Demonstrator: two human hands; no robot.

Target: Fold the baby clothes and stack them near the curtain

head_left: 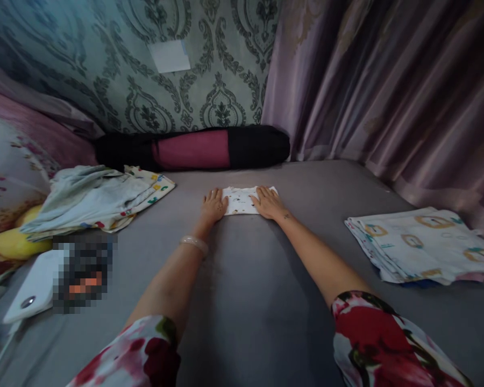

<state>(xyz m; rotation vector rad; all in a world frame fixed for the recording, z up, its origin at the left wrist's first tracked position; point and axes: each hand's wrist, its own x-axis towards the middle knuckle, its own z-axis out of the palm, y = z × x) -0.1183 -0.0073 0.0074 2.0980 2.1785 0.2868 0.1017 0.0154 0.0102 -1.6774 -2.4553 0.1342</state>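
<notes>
A small white folded cloth (241,207) with a sparse print lies flat on the grey bed sheet (242,301). It looks like a garment, though its exact kind does not show. My left hand (214,206) rests palm down at its left edge, fingers stretched forward and the thumb side by the cloth. Over the right part of the cloth lies my right hand (268,202), flat with fingers extended. Neither hand grips anything.
Loosely layered cloths (105,196) lie at the left, beside a yellow cushion (14,244) and a white device (36,285) with a cable. At the right sits a stack of folded printed cloths (423,244). A black and maroon bolster (193,149) runs along the wall.
</notes>
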